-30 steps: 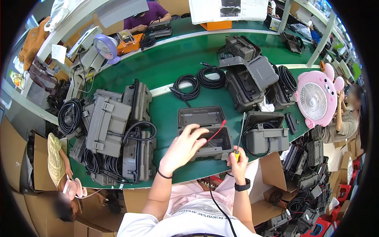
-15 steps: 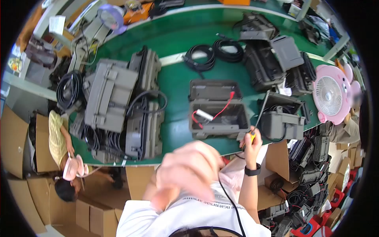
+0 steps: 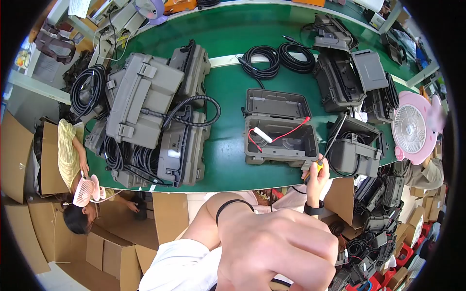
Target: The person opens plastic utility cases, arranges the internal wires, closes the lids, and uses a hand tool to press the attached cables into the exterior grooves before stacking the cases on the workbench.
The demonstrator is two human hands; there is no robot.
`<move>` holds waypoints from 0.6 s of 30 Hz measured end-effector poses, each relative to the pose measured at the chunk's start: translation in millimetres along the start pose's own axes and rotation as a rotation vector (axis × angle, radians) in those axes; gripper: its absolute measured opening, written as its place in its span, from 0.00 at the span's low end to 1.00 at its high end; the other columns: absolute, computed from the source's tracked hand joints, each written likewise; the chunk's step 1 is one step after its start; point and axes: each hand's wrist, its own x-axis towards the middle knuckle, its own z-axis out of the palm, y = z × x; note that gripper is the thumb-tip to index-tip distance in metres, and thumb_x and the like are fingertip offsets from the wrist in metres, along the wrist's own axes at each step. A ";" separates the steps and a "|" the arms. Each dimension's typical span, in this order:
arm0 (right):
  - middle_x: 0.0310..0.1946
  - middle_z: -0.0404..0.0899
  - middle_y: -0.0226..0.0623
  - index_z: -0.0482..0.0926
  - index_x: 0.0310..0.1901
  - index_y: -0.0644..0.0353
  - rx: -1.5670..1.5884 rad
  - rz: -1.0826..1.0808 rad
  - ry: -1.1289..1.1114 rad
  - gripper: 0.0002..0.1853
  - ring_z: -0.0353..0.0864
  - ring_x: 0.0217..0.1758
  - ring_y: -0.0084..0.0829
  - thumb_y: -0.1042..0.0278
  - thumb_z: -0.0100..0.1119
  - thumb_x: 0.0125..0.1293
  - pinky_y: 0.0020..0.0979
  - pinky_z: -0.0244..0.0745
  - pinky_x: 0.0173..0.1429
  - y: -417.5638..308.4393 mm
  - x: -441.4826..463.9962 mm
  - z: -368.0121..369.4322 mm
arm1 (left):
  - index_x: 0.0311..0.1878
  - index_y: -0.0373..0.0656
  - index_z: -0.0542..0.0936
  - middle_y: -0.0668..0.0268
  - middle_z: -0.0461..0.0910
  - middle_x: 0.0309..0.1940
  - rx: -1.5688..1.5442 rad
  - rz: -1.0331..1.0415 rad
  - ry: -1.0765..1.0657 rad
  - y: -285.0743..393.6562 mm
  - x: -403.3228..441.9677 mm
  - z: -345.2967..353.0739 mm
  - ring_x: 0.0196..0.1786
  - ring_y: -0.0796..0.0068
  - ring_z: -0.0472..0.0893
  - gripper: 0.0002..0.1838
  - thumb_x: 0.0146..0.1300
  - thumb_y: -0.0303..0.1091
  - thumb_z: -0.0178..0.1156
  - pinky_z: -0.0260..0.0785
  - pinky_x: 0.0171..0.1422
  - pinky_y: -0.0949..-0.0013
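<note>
One yellow-handled screwdriver with a long metal shaft is clamped in the right hand's fingers, near one open grey plastic case on the green tabletop. The case holds one white cylinder between two red wires. Beyond are two black cable coils. The left hand has bent fingers, tips hidden; whether they close, I cannot tell.

This is an assembly workshop. Gray plastic cases and coiled black cables crowd a long green bench.
</note>
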 end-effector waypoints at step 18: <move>0.24 0.75 0.30 0.72 0.59 0.66 0.004 0.017 -0.018 0.15 0.72 0.21 0.17 0.75 0.53 0.73 0.20 0.70 0.27 0.3 -1.6 -2.7 | 0.45 0.61 0.86 0.63 0.74 0.31 0.004 -0.003 -0.040 -2.3 -2.5 0.0 0.27 0.70 0.75 0.28 0.76 0.64 0.38 0.68 0.26 0.69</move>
